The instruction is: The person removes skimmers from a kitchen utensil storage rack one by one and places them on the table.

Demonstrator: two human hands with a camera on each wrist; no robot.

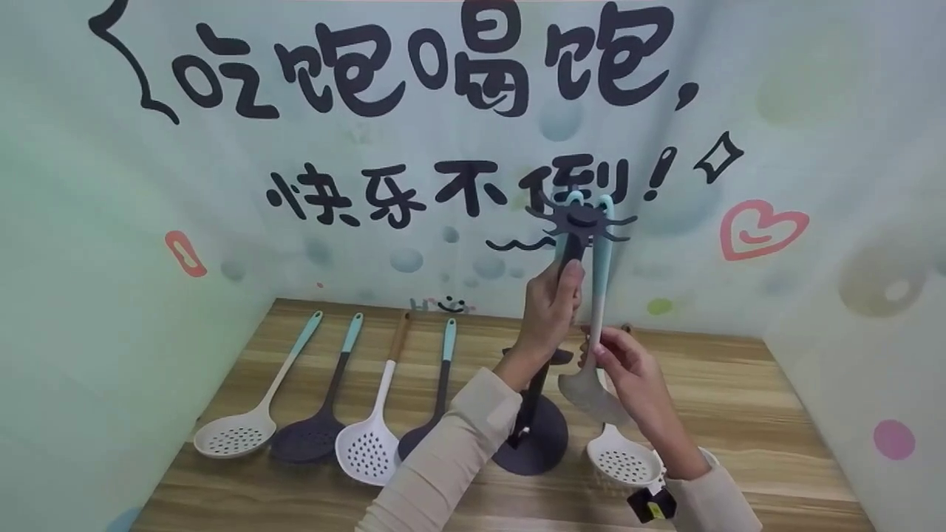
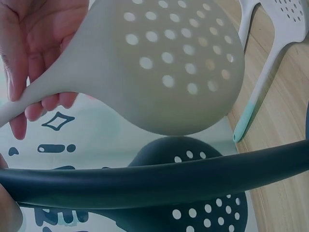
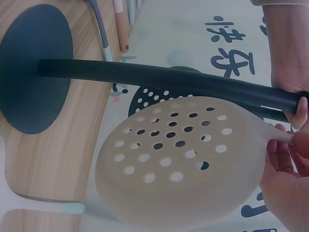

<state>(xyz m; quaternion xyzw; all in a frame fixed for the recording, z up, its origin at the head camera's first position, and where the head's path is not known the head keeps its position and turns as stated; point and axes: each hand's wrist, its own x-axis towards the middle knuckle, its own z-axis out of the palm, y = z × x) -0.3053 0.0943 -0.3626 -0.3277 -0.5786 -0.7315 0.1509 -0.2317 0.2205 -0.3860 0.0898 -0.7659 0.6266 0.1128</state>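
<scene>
My left hand (image 1: pixel 553 303) grips the pole of a black utensil stand (image 1: pixel 533 454) just below its ring of hooks (image 1: pixel 582 220). My right hand (image 1: pixel 634 373) pinches a beige skimmer (image 1: pixel 591 391) low on its handle, near the perforated head. The skimmer hangs head down, its teal handle end (image 1: pixel 604 210) up at the hooks. In the left wrist view, the right thumb and fingers (image 2: pixel 43 53) hold the handle's neck. Beyond the pole a black skimmer (image 2: pixel 207 212) hangs, partly hidden by it; its light teal end shows beside the other handle in the head view.
Left of the stand lie a beige skimmer (image 1: pixel 235 436), a dark skimmer (image 1: pixel 304 441), a white skimmer (image 1: pixel 366 452) with a brown handle, and a dark utensil (image 1: pixel 443 369) partly behind the left sleeve. Another white skimmer (image 1: pixel 624 459) lies at right. A printed cloth (image 1: pixel 414 258) backs the wooden table (image 1: pixel 768 443).
</scene>
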